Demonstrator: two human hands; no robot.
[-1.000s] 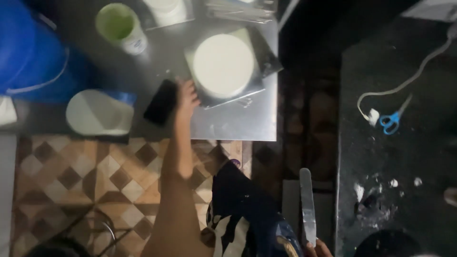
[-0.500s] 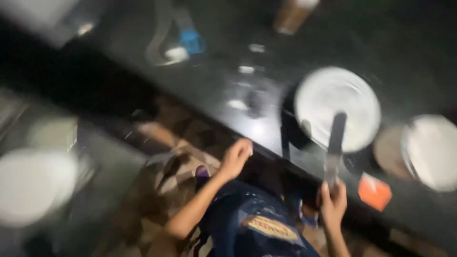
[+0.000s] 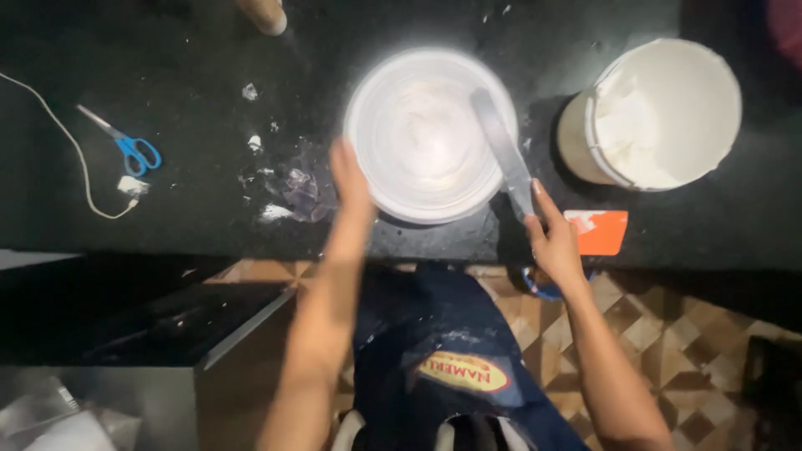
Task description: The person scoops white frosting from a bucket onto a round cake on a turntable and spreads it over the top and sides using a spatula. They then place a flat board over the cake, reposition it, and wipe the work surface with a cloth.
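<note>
- On the dark surface [image 3: 209,50], our left hand [image 3: 349,177] rests open against the white bowl [image 3: 430,134].
- Our right hand [image 3: 553,238] grips the long spatula [image 3: 501,150], its blade in the bowl.
- A white bucket [image 3: 660,113] stands nearby.

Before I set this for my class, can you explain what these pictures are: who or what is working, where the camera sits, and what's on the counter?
No machine here: a person works with two bare hands, filmed from a camera on their head looking down. The left hand touches the rim of a round white cake on a dark counter. The right hand holds a long flat spatula laid across the cake. Nearby are a white bucket of cream, an orange scraper and blue scissors.
</note>
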